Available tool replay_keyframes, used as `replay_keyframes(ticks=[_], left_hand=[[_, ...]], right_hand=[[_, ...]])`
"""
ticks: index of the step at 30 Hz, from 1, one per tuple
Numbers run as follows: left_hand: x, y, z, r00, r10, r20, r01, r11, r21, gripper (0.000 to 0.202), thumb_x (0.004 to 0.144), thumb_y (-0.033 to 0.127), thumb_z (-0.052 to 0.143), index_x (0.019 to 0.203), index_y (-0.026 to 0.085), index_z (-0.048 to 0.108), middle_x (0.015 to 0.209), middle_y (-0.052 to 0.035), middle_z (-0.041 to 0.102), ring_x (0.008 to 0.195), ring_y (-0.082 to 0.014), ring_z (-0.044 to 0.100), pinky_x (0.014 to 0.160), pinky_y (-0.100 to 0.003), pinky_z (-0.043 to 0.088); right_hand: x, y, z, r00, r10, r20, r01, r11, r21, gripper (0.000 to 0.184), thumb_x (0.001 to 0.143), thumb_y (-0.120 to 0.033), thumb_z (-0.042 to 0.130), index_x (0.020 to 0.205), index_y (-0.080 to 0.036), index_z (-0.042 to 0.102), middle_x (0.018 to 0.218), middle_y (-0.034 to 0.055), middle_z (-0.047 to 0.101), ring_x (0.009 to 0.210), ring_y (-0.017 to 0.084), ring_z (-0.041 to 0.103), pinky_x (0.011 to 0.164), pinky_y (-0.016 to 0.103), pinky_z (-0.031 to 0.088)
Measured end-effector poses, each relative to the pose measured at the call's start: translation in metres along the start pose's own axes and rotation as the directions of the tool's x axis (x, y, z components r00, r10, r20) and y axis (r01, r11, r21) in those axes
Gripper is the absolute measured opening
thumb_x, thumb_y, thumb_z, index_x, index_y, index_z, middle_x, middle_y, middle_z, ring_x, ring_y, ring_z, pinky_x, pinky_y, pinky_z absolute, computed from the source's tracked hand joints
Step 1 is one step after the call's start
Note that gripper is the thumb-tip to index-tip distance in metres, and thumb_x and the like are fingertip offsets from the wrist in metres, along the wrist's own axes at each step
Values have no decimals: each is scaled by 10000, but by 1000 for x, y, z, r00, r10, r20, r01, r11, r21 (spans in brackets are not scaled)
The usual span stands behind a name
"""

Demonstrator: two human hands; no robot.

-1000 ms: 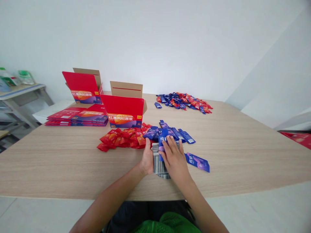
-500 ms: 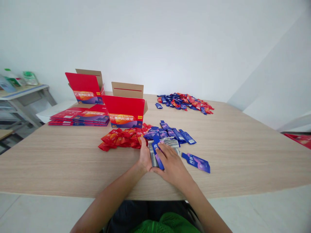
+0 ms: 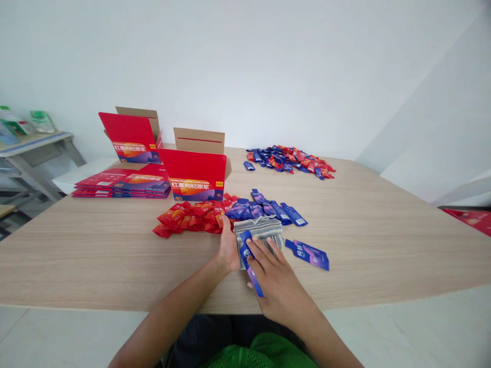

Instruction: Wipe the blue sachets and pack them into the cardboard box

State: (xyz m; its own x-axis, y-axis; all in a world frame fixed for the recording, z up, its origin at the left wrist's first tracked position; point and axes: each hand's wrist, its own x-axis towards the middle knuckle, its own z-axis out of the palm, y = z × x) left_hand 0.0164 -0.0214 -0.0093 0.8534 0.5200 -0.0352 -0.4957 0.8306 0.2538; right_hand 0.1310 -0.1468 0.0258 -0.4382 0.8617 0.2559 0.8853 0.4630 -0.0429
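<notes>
My left hand rests against the left side of a stack of silver-edged sachets standing on the wooden table, fingers pressed to it. My right hand lies on the near side of the stack and pinches one blue sachet, drawn toward me off the stack. Behind the stack lie a heap of red sachets and a row of blue sachets. A single blue sachet lies flat to the right.
An open red carton stands behind the sachets, a second open carton farther left. Flat red cartons are stacked at the left. A mixed red and blue sachet pile lies at the far side. A shelf stands at far left.
My right hand has slid back toward me, pulling one blue sachet off the stack. The left hand has stayed against the stack's left side.
</notes>
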Motion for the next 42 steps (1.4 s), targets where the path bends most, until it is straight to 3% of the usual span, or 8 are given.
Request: replay_keyframes(ticks=[3,10,15,17,22,28,36,42], left_hand=[[-1,0,2,999,-11,37,10,1000,10,1146,798,935,128,1353,61,619,1198,-232,729,1160,-360,680,1070,-505,460],[-6,0,3,996,-83,-43,84,996,10,1126,809,927,146,1313,51,644,1143,-232,745,1139,-359,694,1075,-488,462],[-6,-2,-3,996,-69,-49,69,998,4,1163,757,970,171,1284,55,659,1131,-230,749,1163,-375,683,1087,-496,448],[-5,-3,-4,994,-106,-18,106,994,-6,1172,748,974,164,1286,56,654,1149,-232,743,1188,-378,669,1110,-503,426],[-1,-7,-8,996,-57,-67,56,998,-10,1060,843,892,145,1346,86,615,1223,-201,724,1247,-333,642,1173,-483,354],[-1,-8,-3,998,-51,-22,51,999,6,1016,846,890,198,1430,144,563,1322,-177,685,1285,-346,610,1160,-515,357],[-2,-3,4,999,-54,-8,54,999,2,1121,773,954,198,1351,91,619,1259,-224,701,1227,-406,630,1116,-577,380],[3,-5,-2,997,-78,3,78,996,38,1142,759,967,219,1329,65,625,1281,-251,686,1242,-422,621,1128,-589,355]], right_hand=[[2,-3,3,999,-11,53,10,1000,9,622,794,-192,653,1382,-18,547,1643,259,281,1552,353,217,1278,547,194],[12,-2,14,1000,14,-4,-14,1000,-16,886,815,-237,681,1581,-27,288,1649,262,257,1550,360,212,1251,560,260],[12,-3,32,993,31,-111,-35,999,-32,1179,745,-643,780,1581,7,261,1625,307,277,1537,424,219,1230,636,251],[13,-2,35,990,27,-140,-34,998,-48,1098,813,-658,711,1577,1,277,1626,296,284,1540,418,213,1229,653,231],[30,12,38,976,66,-209,-77,996,-48,658,1014,-343,473,1559,-4,328,1643,254,280,1565,340,169,1239,617,239],[57,39,39,930,198,-308,-183,980,77,593,1057,-275,305,1576,9,277,1613,259,352,1557,296,218,1237,579,277],[45,71,28,871,299,-390,-321,947,9,564,999,-454,532,1482,-164,527,1625,191,371,1503,373,338,1214,617,277],[30,115,44,813,439,-382,-336,890,307,530,990,-484,526,1434,-202,586,1574,170,461,1424,323,481,1149,537,423]])
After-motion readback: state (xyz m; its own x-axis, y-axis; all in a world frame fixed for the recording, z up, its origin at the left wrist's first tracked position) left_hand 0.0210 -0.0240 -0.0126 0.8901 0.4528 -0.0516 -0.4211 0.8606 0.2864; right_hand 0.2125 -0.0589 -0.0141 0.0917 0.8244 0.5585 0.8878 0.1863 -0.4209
